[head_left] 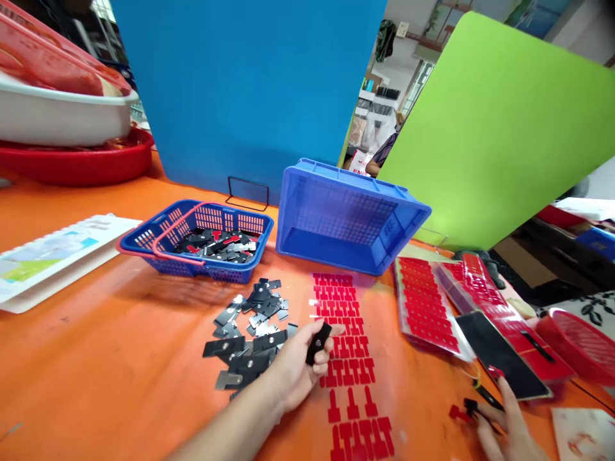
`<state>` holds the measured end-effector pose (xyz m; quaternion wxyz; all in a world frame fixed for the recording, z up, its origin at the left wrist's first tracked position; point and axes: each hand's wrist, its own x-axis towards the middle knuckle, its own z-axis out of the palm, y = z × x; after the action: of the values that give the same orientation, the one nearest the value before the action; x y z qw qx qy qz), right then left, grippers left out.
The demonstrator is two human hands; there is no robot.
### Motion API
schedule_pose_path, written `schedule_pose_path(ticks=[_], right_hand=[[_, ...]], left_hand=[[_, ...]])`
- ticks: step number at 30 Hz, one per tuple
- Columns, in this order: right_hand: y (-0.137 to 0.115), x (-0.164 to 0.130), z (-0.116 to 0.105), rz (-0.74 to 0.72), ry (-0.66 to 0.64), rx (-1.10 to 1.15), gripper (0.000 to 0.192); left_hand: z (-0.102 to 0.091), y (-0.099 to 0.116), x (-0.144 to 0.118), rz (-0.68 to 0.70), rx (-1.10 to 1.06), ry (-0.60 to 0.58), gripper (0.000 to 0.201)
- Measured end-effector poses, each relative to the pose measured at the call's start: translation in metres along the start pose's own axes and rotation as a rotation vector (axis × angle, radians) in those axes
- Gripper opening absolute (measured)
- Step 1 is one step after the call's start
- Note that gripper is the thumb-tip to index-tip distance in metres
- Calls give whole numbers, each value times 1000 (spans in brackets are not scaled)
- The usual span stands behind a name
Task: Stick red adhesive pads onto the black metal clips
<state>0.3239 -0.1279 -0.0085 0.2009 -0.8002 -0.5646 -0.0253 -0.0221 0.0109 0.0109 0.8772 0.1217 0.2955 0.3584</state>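
While the basket [144, 240] holds black parts [218, 245], the left hand [300, 371] pinches one.

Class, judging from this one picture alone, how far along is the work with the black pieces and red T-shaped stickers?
Done: black pieces showing red lie in the blue basket. In hand: the left hand holds one black piece; the right hand grips tweezers by a red sticker. Left: a pile of bare pieces and most of the sticker sheet.

A left hand [300, 368] pinches a black metal piece [318, 342] above a red sticker sheet [350, 365]; the right hand [504, 426] grips tweezers [480, 406] near the orange table's [120, 358] front edge.
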Motion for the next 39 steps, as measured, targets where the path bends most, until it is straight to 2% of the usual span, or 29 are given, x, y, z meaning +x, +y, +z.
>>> schedule_pose_path(ticks=[3, 6, 7, 9, 11, 13, 16, 18, 22, 26, 32, 39], right_hand=[[14, -1, 1, 121, -111, -35, 71], [-7, 8, -1, 153, 62, -116, 67], [-23, 12, -1, 124, 135, -101, 64], [-62, 23, 0, -29, 165, 95, 50], [-108, 35, 4, -181, 50, 258, 33], [-151, 47, 12, -273, -74, 408, 23], [-197, 57, 23, -294, -189, 617, 13], [-213, 58, 31, -266, -244, 747, 10], [-217, 51, 46, -145, -329, 973, 6], [-211, 46, 53, -56, -412, 1115, 8], [-207, 47, 53, -28, -390, 1112, 10], [-208, 44, 56, -7, -378, 1113, 14]], left_hand=[[1, -1, 0, 56, 155, 80, 38], [0, -2, 1, 157, 390, 123, 41], [-1, -3, 1, 187, 455, 127, 41], [-3, -4, 3, 217, 506, 128, 43], [-5, -5, 6, 213, 458, 120, 43], [-7, -4, 7, 198, 405, 113, 42], [-10, -1, 8, 173, 396, 133, 46], [-11, 2, 8, 155, 395, 141, 43], [-6, 2, 7, 114, 363, 59, 32], [1, -2, 6, 83, 324, 16, 40], [1, -2, 6, 30, 383, 32, 35], [3, -3, 5, 14, 379, 33, 44]])
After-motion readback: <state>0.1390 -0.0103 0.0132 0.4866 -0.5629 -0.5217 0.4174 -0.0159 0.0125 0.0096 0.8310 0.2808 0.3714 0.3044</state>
